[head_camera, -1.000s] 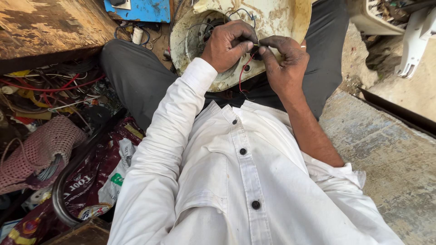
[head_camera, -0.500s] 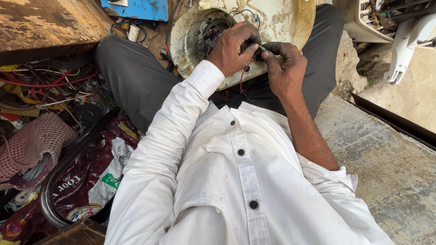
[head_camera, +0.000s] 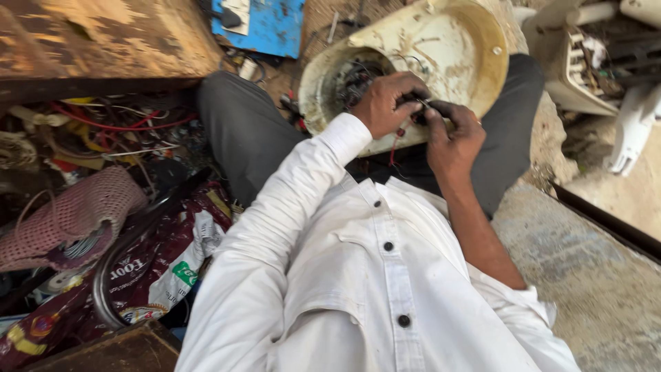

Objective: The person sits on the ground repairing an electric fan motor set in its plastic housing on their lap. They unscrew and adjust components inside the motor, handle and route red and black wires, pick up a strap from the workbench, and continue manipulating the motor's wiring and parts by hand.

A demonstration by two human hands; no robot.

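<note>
Clutter crowds the left; bare floor point(head_camera: 585, 275) right. Left hand point(head_camera: 389, 103) and right hand point(head_camera: 451, 134) pinch thin wires point(head_camera: 421, 105) (fingertips closed) over a stained cream housing point(head_camera: 454, 48).

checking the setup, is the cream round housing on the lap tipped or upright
Tipped: the cream housing rests on the lap, open face showing wires.

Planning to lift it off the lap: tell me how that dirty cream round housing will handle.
The cream housing looks like thin moulded plastic, so probably stiff and fairly light. Its round rim may rock or roll. Wires trail beneath the left hand and right hand, so they could snag.
</note>
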